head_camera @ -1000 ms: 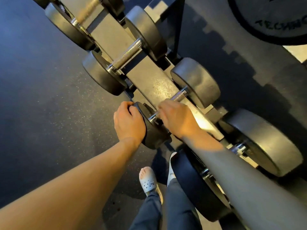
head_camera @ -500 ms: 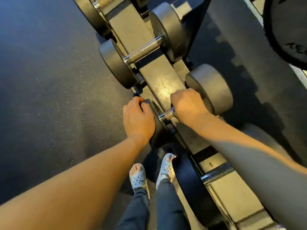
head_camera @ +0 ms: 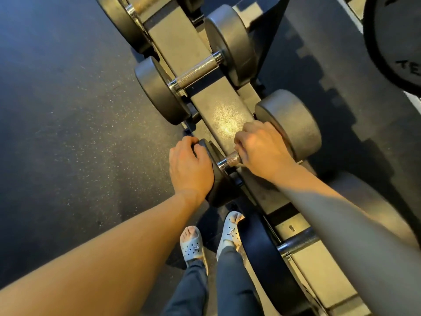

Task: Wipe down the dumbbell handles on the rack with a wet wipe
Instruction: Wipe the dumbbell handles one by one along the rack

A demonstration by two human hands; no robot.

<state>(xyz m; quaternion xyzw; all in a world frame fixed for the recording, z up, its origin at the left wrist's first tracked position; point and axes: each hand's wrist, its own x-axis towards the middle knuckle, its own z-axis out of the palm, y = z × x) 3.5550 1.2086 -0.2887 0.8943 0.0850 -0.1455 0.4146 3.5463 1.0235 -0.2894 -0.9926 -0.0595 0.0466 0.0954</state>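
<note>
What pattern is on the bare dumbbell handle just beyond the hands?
The handle is silvery metal with fine cross-hatched knurling, seen best in the head view.

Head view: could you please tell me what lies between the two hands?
Head view shows the near head and a bare bit of handle between left hand and right hand.

The next dumbbell's handle lies bare between its two heads, open from above. The floor left of the rack gives free passage; dumbbell heads line both rack edges.
</note>
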